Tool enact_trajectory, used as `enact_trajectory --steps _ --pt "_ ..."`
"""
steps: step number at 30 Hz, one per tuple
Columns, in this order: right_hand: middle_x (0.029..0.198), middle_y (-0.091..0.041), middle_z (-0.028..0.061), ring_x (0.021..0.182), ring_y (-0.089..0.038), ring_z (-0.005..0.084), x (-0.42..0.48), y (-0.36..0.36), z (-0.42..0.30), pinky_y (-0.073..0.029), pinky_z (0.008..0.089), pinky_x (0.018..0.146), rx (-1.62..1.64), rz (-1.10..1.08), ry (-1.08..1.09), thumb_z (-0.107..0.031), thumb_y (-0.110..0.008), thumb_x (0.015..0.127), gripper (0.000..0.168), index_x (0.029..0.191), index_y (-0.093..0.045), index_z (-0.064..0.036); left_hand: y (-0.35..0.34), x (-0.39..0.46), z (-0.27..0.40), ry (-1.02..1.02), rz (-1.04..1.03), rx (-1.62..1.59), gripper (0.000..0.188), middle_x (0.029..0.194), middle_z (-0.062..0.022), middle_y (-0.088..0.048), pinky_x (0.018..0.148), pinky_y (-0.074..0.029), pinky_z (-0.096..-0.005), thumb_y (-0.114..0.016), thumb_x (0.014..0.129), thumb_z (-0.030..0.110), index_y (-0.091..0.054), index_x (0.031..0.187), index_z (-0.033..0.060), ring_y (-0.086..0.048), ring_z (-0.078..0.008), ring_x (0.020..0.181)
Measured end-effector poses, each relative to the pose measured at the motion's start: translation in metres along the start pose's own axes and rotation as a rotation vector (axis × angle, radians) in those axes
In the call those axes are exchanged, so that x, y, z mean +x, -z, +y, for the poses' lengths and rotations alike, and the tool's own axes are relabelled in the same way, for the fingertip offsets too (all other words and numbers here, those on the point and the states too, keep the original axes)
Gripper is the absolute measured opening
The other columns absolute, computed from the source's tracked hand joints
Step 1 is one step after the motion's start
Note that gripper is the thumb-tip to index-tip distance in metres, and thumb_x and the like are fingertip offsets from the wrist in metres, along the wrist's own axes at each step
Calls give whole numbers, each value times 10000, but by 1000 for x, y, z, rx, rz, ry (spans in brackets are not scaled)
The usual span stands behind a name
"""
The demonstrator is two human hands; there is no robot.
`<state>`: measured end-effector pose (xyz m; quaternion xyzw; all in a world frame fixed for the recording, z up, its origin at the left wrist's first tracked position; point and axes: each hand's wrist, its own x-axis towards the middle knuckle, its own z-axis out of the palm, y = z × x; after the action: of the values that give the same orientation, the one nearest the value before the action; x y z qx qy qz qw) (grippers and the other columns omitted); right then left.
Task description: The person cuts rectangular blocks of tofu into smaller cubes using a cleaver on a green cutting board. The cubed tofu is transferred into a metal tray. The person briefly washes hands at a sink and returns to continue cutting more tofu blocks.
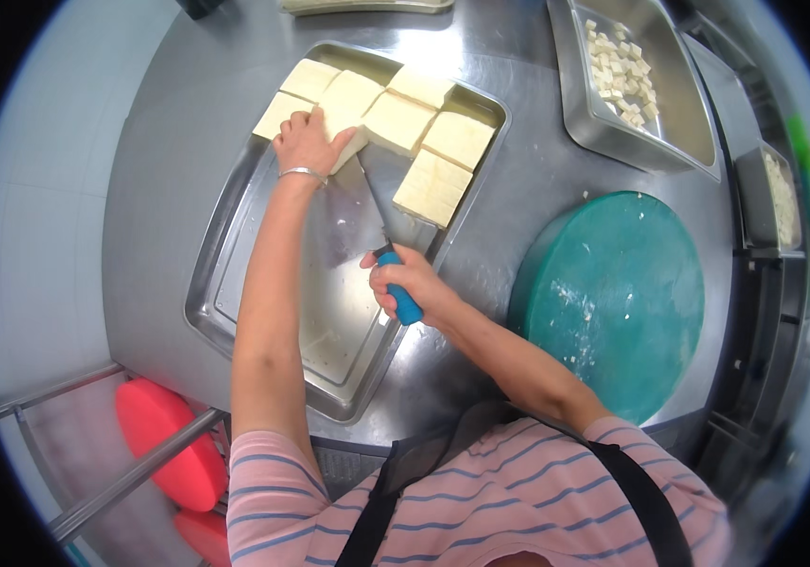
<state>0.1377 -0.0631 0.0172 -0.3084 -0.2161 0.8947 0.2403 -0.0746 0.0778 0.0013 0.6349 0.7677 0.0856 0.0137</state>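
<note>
My left hand (pixel 308 144) rests with spread fingers on a pale tofu block (pixel 350 96) in a shallow steel tray (pixel 199 290). My right hand (pixel 408 280) is closed around the blue handle of a broad-bladed knife (pixel 355 205). The blade lies low over the tray's floor, its far end close to the near edge of the block under my left hand. Several more tofu blocks (pixel 435 186) cover the far part of the tray and its right side. Whether the blade touches the tofu cannot be told.
A round green cutting board (pixel 618 298) with white crumbs stands at the right. Beyond it, a deep steel pan (pixel 674 120) holds small tofu cubes (pixel 621 71). A smaller container (pixel 766 202) sits at the far right. Red round boards (pixel 171 443) stand in a metal rack at lower left.
</note>
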Motion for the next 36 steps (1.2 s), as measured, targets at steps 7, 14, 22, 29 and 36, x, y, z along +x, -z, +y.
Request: enact_trajectory --steps 7,14,22,29,36 --pt "668 -507 59 468 -512 130 -56 -3 6 -427 274 408 -147 -36 39 -57 -558 788 302 1069 -490 29 -16 -55 -12 -58 191 -231 666 1303 -177 -482 1034 -309 -464 -585 879 486 -465 1367 49 -421 -355 1215" --pt "661 -535 55 474 -529 126 -200 9 9 -429 278 441 -238 84 27 -51 -577 783 301 1070 -504 7 53 -144 91 -217 249 -378 747 1336 -257 -410 1032 -343 -470 -714 806 364 -411 1385 3 -425 -422 1193" --pt "683 -524 44 459 -483 99 -411 65 28 -391 240 441 -241 360 173 -70 -599 778 297 1043 -511 32 89 -250 299 -504 102 -539 845 1380 -266 -361 1024 -365 -468 -767 730 377 -392 1416 54 -415 -437 1202" --pt "621 -505 53 438 -496 109 -507 125 61 -380 244 383 29 344 344 -81 -597 783 310 1052 -501 41 55 -296 410 -578 -137 -371 807 1405 -210 -388 976 -425 -458 -703 744 512 -441 1399 119 -436 -420 1197" --pt "617 -506 41 435 -502 103 -595 143 110 -388 226 377 192 413 403 -63 -593 773 258 1005 -536 34 43 -333 452 -499 -169 -317 955 1404 -245 -386 1017 -400 -460 -750 675 572 -401 1408 70 -407 -426 1253"
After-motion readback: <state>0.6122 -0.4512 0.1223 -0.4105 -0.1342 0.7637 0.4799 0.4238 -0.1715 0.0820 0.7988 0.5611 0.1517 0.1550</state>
